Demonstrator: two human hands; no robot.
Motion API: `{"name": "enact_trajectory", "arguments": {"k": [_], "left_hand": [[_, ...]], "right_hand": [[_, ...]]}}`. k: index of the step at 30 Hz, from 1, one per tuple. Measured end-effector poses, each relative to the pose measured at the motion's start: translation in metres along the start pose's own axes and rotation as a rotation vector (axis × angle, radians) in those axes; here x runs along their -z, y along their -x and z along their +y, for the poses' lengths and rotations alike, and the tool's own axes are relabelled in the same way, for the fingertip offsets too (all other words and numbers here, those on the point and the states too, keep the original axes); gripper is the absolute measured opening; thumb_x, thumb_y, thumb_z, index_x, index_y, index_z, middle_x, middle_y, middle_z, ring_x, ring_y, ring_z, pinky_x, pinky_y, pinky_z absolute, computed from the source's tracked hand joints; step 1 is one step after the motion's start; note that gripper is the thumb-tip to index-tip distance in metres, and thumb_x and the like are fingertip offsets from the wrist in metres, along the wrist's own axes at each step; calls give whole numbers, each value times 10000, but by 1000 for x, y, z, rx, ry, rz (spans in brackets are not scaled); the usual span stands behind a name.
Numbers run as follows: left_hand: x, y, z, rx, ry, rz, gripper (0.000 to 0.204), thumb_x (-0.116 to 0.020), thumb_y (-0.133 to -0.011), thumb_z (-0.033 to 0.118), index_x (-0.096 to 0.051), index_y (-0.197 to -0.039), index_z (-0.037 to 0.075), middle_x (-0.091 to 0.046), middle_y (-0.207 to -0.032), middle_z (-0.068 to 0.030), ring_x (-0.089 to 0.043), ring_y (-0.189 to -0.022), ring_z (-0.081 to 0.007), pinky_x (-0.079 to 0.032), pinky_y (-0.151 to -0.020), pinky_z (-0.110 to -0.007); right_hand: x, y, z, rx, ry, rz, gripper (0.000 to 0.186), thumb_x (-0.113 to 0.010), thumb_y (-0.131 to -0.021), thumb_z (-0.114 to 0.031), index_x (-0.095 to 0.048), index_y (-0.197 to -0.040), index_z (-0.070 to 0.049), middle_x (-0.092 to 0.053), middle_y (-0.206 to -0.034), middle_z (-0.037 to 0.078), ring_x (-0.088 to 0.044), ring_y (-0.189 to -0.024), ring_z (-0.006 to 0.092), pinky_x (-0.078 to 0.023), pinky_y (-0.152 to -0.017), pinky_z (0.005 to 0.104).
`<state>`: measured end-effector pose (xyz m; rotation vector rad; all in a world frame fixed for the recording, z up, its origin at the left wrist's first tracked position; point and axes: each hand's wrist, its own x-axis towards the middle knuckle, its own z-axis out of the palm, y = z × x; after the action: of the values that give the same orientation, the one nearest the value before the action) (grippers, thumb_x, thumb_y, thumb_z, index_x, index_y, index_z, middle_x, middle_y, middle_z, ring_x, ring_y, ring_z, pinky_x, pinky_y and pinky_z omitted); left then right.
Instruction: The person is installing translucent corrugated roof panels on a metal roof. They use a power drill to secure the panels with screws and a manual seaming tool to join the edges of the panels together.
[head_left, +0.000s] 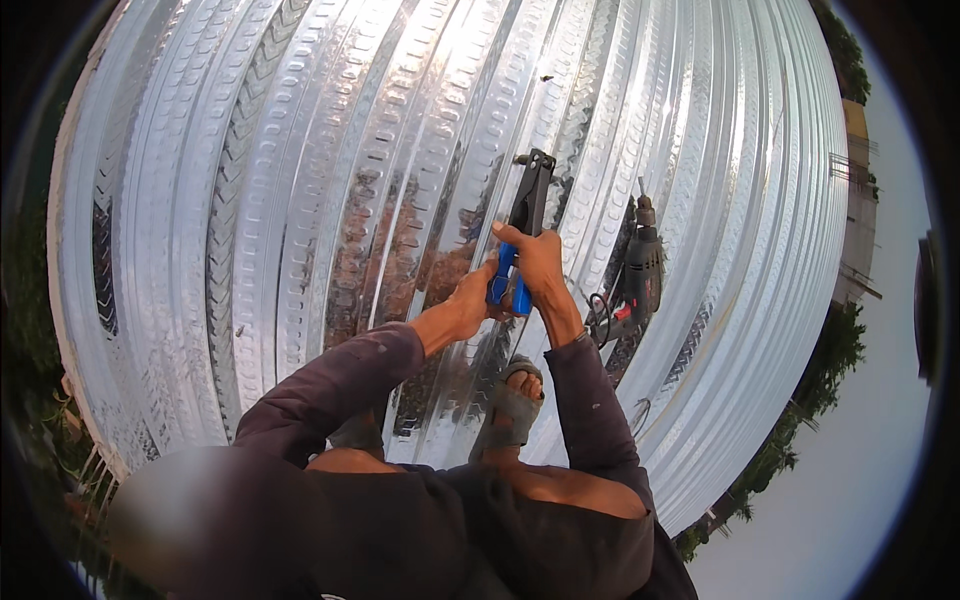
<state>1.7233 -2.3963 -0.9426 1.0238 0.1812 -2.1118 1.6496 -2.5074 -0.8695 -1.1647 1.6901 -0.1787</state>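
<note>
A rivet tool (526, 215) with a black head and blue handles points away from me, its nose down on the shiny corrugated metal roof sheeting (300, 200). My left hand (472, 298) is closed around the lower blue handle. My right hand (540, 262) grips the other handle from the right, thumb stretched up along the black body. Both forearms in dark purple sleeves reach in from below.
A dark electric drill (640, 272) lies on the sheeting just right of my hands, its cord (600, 315) looped beside it. My sandalled foot (512, 405) rests on the roof under my arms. The roof edge falls away at right toward trees (810, 390) and buildings.
</note>
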Motion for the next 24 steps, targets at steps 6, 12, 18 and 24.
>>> {"name": "enact_trajectory", "arguments": {"k": [6, 12, 18, 24], "left_hand": [[-12, 10, 17, -10, -26, -89, 409, -243, -1108, 412, -510, -1295, 165, -651, -1067, -26, -664, -856, -174, -502, -680, -350], [-28, 11, 21, -10, 9, -119, 413, -261, -1105, 439, -502, -1299, 165, -651, -1069, -26, -688, -863, -219, -486, -737, -384], [9, -6, 11, 37, 33, -75, 445, -309, -1090, 539, -525, -993, 163, -655, -798, -83, -714, -855, -299, -468, -694, -385], [-19, -2, 7, -10, 135, -73, 549, -327, -1057, 622, -554, -1245, 159, -681, -985, -66, -712, -909, -262, -509, -736, -390]], "right_hand": [[-14, -12, 10, 156, -5, 83, 375, -830, -802, -265, -686, -895, 68, -700, -753, 128, -653, -625, 215, -520, -597, 379], [-11, -26, 15, 149, 203, 256, 383, -807, -796, -292, -690, -792, 73, -699, -691, 215, -690, -624, 299, -526, -630, 394], [56, 3, -82, 130, 423, 68, 474, -797, -762, -346, -650, -608, 78, -626, -546, 179, -588, -480, 267, -477, -534, 432], [17, -3, -23, 92, 255, 168, 516, -809, -775, -427, -739, -858, 78, -674, -710, 133, -643, -638, 230, -519, -643, 367]]}}
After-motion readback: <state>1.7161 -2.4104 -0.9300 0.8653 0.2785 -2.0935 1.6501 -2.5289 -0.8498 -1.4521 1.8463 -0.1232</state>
